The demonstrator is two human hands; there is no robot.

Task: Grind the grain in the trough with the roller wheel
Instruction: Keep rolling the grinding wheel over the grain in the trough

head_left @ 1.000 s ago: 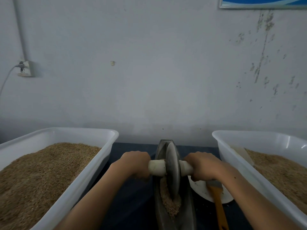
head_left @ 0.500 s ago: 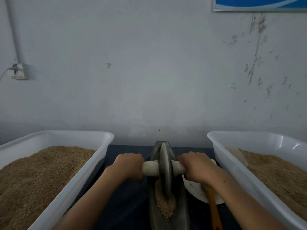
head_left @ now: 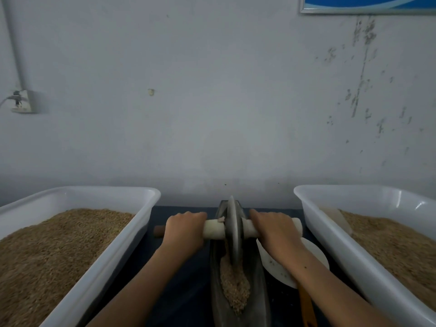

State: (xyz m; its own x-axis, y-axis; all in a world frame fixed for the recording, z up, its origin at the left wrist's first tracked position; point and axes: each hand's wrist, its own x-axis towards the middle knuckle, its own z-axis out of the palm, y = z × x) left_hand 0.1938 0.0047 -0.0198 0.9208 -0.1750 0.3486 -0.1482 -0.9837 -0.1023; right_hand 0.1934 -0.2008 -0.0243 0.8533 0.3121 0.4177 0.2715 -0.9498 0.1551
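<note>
Head view is showing both hands, left hand (head_left: 185,228) and right hand (head_left: 274,226), fingers curled around the axle handle, pushing the roller wheel (head_left: 233,232) farther toward twelve o'clock along the trough (head_left: 260,291), leaving the grain (head_left: 234,284) exposed behind at six o'clock for a return pass.

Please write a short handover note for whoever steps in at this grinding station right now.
Left hand grips the left end of the roller wheel's handle; right hand grips the right end.
The roller wheel stands upright in the far half of the metal trough, between the two hands.
A heap of grain lies in the trough on the near side of the wheel, still coarse-looking.
Two white tubs of grain flank the trough: left tub, right tub. A white plate sits under the right forearm.
Left: roll the wheel over the heap until it is ground.
</note>
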